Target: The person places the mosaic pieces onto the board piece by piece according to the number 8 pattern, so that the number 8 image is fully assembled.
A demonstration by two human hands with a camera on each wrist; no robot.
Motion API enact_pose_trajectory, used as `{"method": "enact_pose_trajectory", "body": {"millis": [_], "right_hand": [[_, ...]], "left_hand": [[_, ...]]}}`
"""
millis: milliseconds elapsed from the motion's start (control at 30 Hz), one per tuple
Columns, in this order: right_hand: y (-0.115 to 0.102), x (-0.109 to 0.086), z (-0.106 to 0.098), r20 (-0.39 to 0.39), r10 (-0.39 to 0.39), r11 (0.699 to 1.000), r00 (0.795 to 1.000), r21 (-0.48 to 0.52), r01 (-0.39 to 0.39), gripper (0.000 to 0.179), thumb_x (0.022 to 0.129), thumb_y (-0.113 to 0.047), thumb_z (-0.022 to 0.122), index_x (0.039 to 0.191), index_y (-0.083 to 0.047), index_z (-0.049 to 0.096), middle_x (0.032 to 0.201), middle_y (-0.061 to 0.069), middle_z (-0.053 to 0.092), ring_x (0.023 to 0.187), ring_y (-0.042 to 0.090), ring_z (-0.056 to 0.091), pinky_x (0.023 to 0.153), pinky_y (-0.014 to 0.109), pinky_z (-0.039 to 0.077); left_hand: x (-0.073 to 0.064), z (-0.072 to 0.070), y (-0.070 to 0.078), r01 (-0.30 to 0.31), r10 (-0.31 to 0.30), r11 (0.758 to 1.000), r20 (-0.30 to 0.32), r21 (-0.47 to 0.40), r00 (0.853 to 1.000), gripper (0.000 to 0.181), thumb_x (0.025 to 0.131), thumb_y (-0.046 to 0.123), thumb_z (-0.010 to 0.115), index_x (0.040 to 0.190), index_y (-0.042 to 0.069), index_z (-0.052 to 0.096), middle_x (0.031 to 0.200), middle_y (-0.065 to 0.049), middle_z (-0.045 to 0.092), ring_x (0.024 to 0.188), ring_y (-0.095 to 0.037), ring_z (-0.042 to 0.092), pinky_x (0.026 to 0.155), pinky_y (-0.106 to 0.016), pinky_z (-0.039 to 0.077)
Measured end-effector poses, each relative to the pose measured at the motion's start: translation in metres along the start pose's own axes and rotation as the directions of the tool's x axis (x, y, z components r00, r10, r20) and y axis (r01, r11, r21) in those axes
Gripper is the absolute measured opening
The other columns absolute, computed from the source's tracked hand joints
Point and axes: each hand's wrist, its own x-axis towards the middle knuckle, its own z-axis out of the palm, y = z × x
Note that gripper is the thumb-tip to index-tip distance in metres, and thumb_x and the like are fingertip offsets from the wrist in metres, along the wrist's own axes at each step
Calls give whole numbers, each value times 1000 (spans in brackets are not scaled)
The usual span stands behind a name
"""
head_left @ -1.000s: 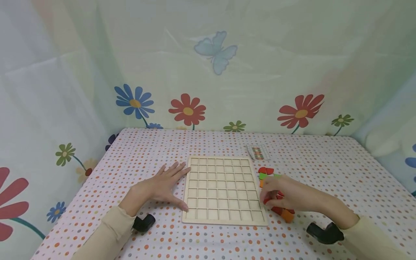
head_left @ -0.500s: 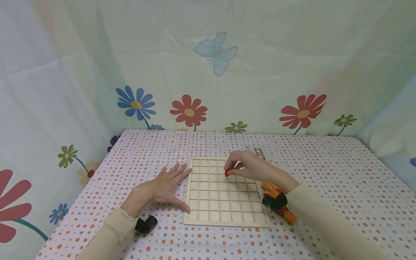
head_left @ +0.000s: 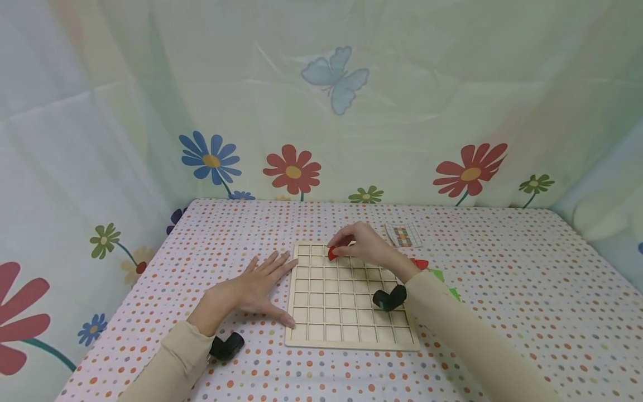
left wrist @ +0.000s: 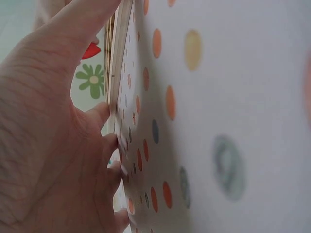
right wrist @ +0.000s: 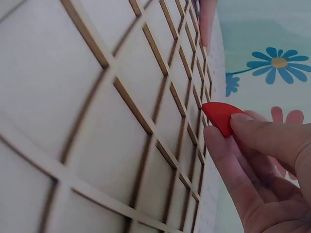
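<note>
Currently, the wooden grid board [head_left: 351, 345] lies flat on a dotted tablecloth [head_left: 281, 374] and serves as reference for all positions below. Left hand [head_left: 256, 290]: released, fingers spread and extended, palm down at the board's left side; the thumb tip and the nearest fingertip meet the board's left edge. Right hand [head_left: 364, 243]: grasping a red piece [right wrist: 221, 115] between thumb and fingers, above the board's far rows, slightly left of its centre line. The piece shows one curved edge and a pointed corner; whether it touches the grid cannot be determined. Beyond the board's far right corner lies a printed card [head_left: 403, 235] bearing a coloured pattern. To the board's right, further red pieces [head_left: 419, 263] and green pieces [head_left: 454, 293] are noted, partly hidden by the right sleeve [head_left: 462, 329]. One black device [head_left: 227, 347] sits at the left wrist, left of the board; a second black device [head_left: 389, 298] at the right wrist overhangs the board's right portion. Behind the board stands a flowered backdrop [head_left: 226, 84].
</note>
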Motion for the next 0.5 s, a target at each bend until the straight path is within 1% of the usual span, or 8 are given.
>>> {"method": "enact_pose_trajectory", "body": {"millis": [100, 233, 400, 500], "right_hand": [[0, -1, 5, -7, 15, 1000, 1000, 5, -15, 12, 95, 1, 74, 105, 2, 79, 102, 11, 76, 90, 21, 71, 77, 31, 57], [-2, -3, 10, -39, 38, 999, 998, -3, -39, 12, 94, 2, 74, 105, 2, 80, 100, 11, 76, 90, 22, 71, 76, 32, 57], [-5, -3, 14, -76, 91, 996, 993, 6, -91, 13, 96, 0, 73, 107, 2, 80, 104, 12, 77, 90, 22, 70, 77, 32, 57], [-5, -2, 16, -90, 117, 993, 989, 7, -117, 14, 97, -1, 73, 108, 1, 81, 106, 12, 76, 89, 20, 70, 76, 31, 57]], "left_hand": [[0, 0, 1, 2, -2, 1000, 3, -3, 1000, 127, 77, 69, 82, 170, 16, 14, 176, -10, 5, 162, -34, 2, 126, -64, 3], [-1, 0, 2, 5, -5, 1000, 1, 1, 1000, 127, 77, 69, 82, 170, 16, 14, 176, -10, 5, 162, -34, 2, 126, -64, 3], [-1, 0, 2, 18, -18, 1000, 5, 3, 1000, 127, 77, 69, 82, 170, 16, 14, 176, -10, 5, 162, -34, 1, 127, -64, 3], [0, 0, 1, 15, -15, 1000, 3, 2, 1000, 127, 77, 69, 82, 170, 16, 14, 176, -10, 4, 162, -34, 1, 127, -64, 3]]}}
